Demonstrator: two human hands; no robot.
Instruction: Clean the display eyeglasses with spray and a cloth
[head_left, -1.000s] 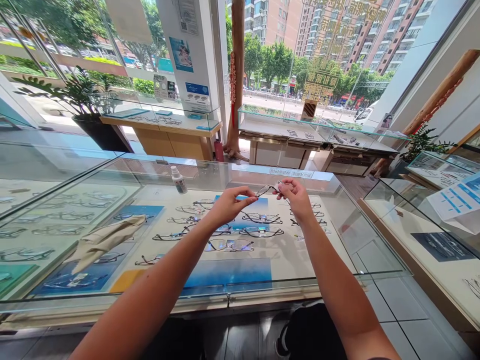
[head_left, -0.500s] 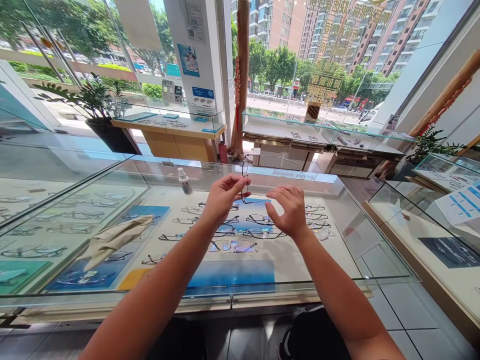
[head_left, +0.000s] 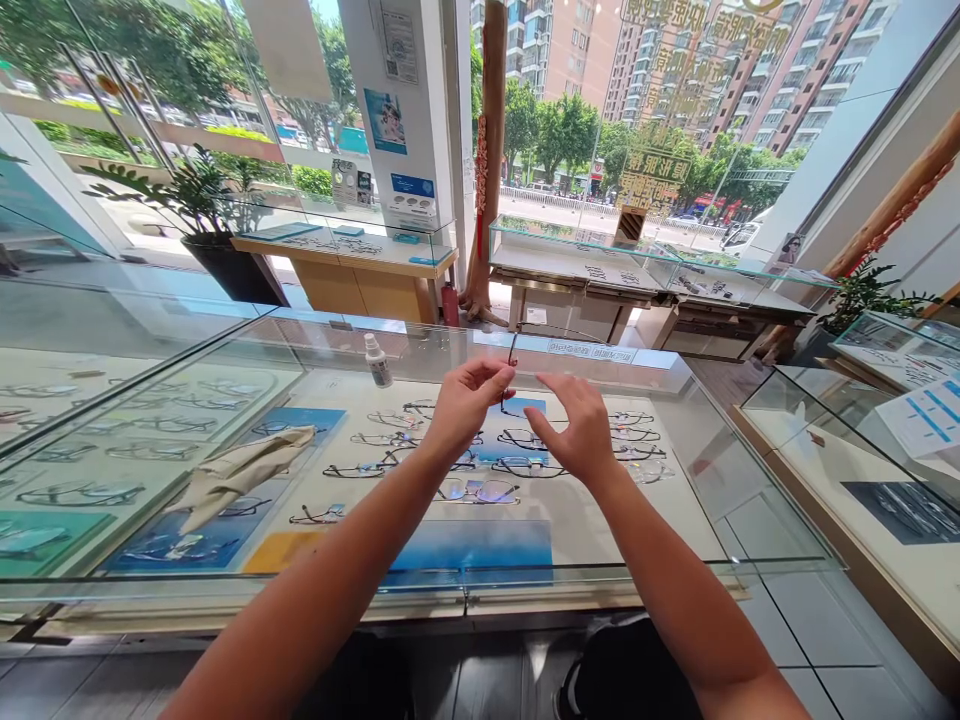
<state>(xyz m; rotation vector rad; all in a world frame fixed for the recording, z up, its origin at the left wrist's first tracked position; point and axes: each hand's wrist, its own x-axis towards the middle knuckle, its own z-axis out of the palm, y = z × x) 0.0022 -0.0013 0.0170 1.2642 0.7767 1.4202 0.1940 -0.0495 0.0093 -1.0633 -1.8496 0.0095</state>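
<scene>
My left hand [head_left: 469,400] pinches a thin dark-rimmed pair of glasses [head_left: 512,372] and holds it upright above the glass counter [head_left: 675,372]. My right hand [head_left: 579,432] hovers just right of the frame with its fingers spread and nothing in them. Under the glass lie several rows of glasses [head_left: 517,465] on a white and blue display board.
A small white spray bottle [head_left: 378,361] stands on the counter at the back left. A beige cloth [head_left: 244,474] lies on the glass to the left. More glass display cases stand left, right and behind, near potted plants and big windows.
One second ago both hands held the glasses flat. My right hand has let go and opened, and my left hand has turned the frame upright and shifted it slightly right.
</scene>
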